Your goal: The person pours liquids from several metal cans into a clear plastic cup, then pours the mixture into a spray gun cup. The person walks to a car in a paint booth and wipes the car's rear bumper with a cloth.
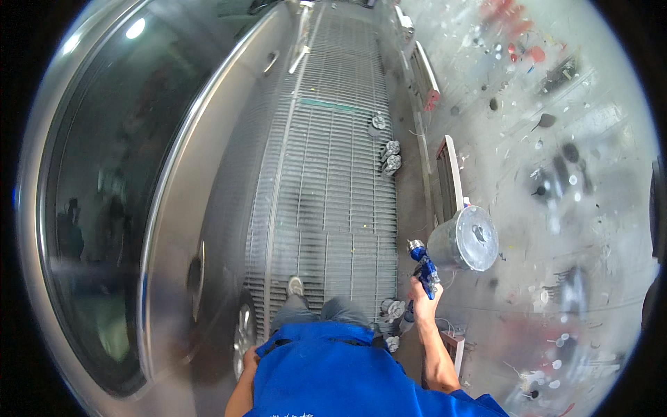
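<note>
One spray gun (424, 266) | right hand (424, 304): gripping it | left hand (251, 356): grip unclear

A shoe (296, 286) stands on the floor grating (326, 187); grey lumps (391, 165) line its right edge.

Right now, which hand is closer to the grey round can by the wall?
Right. The right hand, gripping a blue spray gun, is below and left of the grey can in the picture. The left hand is farther away, left of the blue shirt.
</note>
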{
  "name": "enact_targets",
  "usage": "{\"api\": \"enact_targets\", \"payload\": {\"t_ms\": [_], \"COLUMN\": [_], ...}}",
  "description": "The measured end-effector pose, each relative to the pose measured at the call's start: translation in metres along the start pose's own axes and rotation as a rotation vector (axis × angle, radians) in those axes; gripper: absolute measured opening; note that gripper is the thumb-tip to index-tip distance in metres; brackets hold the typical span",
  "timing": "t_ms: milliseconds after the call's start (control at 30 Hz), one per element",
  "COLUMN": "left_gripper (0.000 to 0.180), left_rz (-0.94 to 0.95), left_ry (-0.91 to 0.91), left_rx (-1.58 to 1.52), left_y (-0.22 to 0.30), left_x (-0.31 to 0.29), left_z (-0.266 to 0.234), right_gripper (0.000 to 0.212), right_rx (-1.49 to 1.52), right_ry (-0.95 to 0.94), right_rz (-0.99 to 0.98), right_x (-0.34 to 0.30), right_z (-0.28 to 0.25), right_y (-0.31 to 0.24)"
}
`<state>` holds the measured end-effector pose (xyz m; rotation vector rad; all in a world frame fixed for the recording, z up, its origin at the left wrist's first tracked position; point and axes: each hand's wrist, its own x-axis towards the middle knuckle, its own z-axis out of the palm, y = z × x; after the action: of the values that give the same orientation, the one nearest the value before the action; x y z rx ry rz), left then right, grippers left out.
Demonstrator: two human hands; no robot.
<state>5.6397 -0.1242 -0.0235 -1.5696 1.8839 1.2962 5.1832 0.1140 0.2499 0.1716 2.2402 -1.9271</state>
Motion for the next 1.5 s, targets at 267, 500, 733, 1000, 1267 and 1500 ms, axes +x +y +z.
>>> {"api": "enact_targets", "payload": {"t_ms": [267,500,733,1000,1267,1500], "left_gripper": [0.023,0.024,0.019,0.019,0.019,0.019], "left_rz": [0.564,0.531,0.166,-0.004,0.244,0.28], "left_ry": [0.004,-0.044,0.093,-0.075,-0.022,-0.026], "left_rx": [-0.065,-0.212,-0.032,0.049,-0.091,-0.147], "left_y": [0.453,0.679,0.712,0.866,1.223,1.474], "left_x": [0.222,0.366,0.473,0.645,0.84,0.999], "left_z": [-0.1,-0.129,-0.149,-0.184,-0.29,-0.315], "right_gripper": [0.015,0.016,0.012,0.006,0.009,0.014], "right_rx": [0.114,0.241,0.061,0.055,-0.016,-0.277], "right_ry": [-0.126,-0.366,-0.452,-0.42,-0.216,-0.164], "right_rz": [0.088,0.095,0.011,-0.058,0.092,-0.028], "right_x": [0.208,0.434,0.66,0.931,1.153,1.407], "right_z": [0.106,0.201,0.321,0.494,0.607,0.7], "right_y": [-0.058,-0.126,-0.214,-0.283,-0.376,-0.358]}}
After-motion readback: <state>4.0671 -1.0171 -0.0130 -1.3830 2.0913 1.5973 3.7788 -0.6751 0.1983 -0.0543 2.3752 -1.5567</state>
